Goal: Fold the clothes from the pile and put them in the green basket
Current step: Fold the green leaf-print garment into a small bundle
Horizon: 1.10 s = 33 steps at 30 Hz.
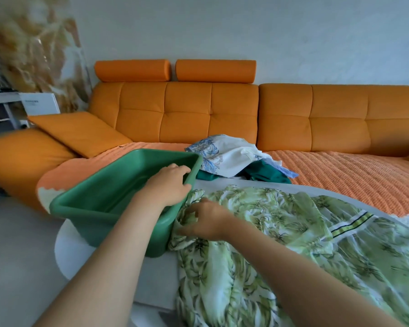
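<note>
One green basket (99,197), two hands (168,182) (208,220)

A white round table (156,274) carries the green basket (80,210) on its left part and a green leaf-print garment (269,232) spread across the rest, touching the basket. Behind the table, the ribbed seat cover (340,175) of the orange sofa (187,114) bears the pile of clothes (232,156) and an orange cushion (80,131).

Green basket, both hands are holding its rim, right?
Not quite. Only the left hand holds the green basket's rim. The right hand grips the leafy green garment beside it instead. The head view shows this.
</note>
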Motion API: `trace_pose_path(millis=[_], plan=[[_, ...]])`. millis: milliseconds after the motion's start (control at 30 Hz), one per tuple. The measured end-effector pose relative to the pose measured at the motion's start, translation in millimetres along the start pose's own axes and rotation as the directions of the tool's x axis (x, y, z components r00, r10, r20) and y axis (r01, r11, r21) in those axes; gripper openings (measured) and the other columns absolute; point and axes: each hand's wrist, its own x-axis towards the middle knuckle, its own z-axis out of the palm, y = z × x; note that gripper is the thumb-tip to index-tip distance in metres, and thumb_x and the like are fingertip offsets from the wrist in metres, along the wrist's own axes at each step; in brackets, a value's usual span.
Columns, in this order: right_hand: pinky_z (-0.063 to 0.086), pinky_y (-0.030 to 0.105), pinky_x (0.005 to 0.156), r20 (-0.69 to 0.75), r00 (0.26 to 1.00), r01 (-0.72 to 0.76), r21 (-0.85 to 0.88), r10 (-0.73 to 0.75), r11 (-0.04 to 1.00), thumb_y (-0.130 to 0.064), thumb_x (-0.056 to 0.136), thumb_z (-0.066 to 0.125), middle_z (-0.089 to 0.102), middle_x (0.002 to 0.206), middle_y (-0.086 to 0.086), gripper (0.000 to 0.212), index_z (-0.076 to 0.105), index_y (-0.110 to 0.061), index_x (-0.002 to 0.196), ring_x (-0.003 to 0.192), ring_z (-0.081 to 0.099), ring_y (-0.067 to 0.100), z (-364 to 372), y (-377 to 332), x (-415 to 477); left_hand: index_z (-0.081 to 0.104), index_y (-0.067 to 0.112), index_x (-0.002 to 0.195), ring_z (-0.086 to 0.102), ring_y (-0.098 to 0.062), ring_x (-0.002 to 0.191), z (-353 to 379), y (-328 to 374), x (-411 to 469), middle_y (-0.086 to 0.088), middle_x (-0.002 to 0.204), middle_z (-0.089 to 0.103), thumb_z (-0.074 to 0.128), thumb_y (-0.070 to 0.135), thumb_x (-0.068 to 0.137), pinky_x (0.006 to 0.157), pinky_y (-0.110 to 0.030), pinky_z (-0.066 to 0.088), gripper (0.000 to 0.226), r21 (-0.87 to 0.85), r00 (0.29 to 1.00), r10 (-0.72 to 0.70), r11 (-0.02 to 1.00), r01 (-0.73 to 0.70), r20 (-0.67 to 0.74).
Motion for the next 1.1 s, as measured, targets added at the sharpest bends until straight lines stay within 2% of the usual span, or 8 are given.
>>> trace_pose_path(millis=[100,200,333,500,667,833,967,1100], plan=[[0.05,0.033,0.085,0.032,0.999,0.032,-0.238,-0.025,0.971,-0.071,0.071,0.069,0.053,0.11,-0.001,0.058,0.068,-0.032,0.113,0.101,0.057,0.021,11.1,-18.4,11.0,0.038,0.026,0.15,0.048,-0.019,0.128,3.8,-9.4,-4.3,0.0,0.15,0.042,0.043,0.039,0.102,0.101,-0.037,0.044,0.05,-0.101,0.998,0.002,0.995,0.005,0.065],[0.053,0.034,0.074,-0.019,0.998,0.057,-0.251,-0.064,0.966,-0.039,0.088,0.065,0.054,0.097,0.0,0.02,0.067,-0.02,0.096,0.096,0.061,0.026,14.0,-26.0,19.1,0.037,0.028,0.151,0.048,-0.018,0.128,4.2,-12.7,-5.7,0.001,0.15,0.041,0.04,0.042,0.103,0.097,-0.033,0.043,0.051,-0.147,0.997,0.008,0.989,0.004,0.077],[0.05,0.028,0.061,-0.121,0.992,-0.018,0.145,0.036,0.989,-0.033,0.086,0.063,0.068,0.084,0.0,0.015,0.065,-0.019,0.084,0.07,0.06,0.018,-3.7,-13.4,14.7,0.038,0.026,0.151,0.045,-0.019,0.131,4.1,-9.6,-5.0,0.001,0.152,0.039,0.044,0.034,0.104,0.097,-0.033,0.042,0.048,-0.131,0.997,0.043,0.991,-0.035,0.057],[0.037,0.02,0.047,-0.247,0.95,-0.005,0.594,0.188,0.804,-0.008,0.081,0.065,0.057,0.055,-0.009,0.014,0.067,-0.018,0.07,0.048,0.045,0.009,-48.7,20.2,-9.0,0.042,0.026,0.148,0.026,-0.019,0.141,3.2,16.0,-6.0,0.005,0.153,0.037,0.037,-0.01,0.085,0.113,-0.043,0.032,0.073,-0.084,0.97,0.242,0.967,-0.239,0.034],[0.037,0.016,0.05,-0.3,0.916,0.051,0.745,0.265,0.666,0.007,0.086,0.051,0.053,0.053,-0.01,0.026,0.058,-0.012,0.068,0.046,0.043,0.005,-78.2,65.4,-38.9,0.043,0.027,0.143,0.042,-0.023,0.126,22.4,50.5,3.9,-0.001,0.14,0.049,0.05,0.011,0.093,0.101,-0.038,0.04,0.053,-0.103,0.944,0.275,0.96,-0.26,0.183],[0.034,0.019,0.049,-0.279,0.872,-0.111,0.686,0.402,0.719,0.003,0.088,0.047,0.046,0.061,0.0,0.015,0.055,-0.006,0.079,0.05,0.038,0.01,-77.4,120.2,-56.7,0.064,0.022,0.096,0.055,-0.025,0.088,43.6,71.4,17.2,0.001,0.09,0.061,0.053,0.02,0.098,0.064,-0.03,0.04,0.011,-0.084,0.951,0.28,0.959,-0.271,0.135],[0.05,0.024,0.061,-0.143,0.873,-0.44,0.182,0.466,0.879,-0.017,0.091,0.055,0.063,0.098,-0.001,0.022,0.063,-0.02,0.111,0.075,0.059,0.012,-74.1,151.3,-60.3,0.039,0.017,0.07,0.044,-0.021,0.082,49.8,87.2,24.9,-0.001,0.083,0.044,0.044,0.031,0.103,0.063,-0.034,0.033,0.037,-0.046,0.95,0.271,0.963,-0.267,0.158],[0.045,0.023,0.07,-0.25,0.943,-0.189,0.148,0.221,0.971,-0.018,0.087,0.058,0.05,0.134,-0.007,0.062,0.041,-0.03,0.146,0.095,0.056,0.011,-75.9,142.0,-64.6,0.038,0.018,0.076,0.044,-0.019,0.067,49.3,103.3,34.4,-0.002,0.076,0.046,0.037,0.038,0.105,0.056,-0.034,0.029,0.035,-0.083,0.966,0.225,0.973,-0.216,0.124]])
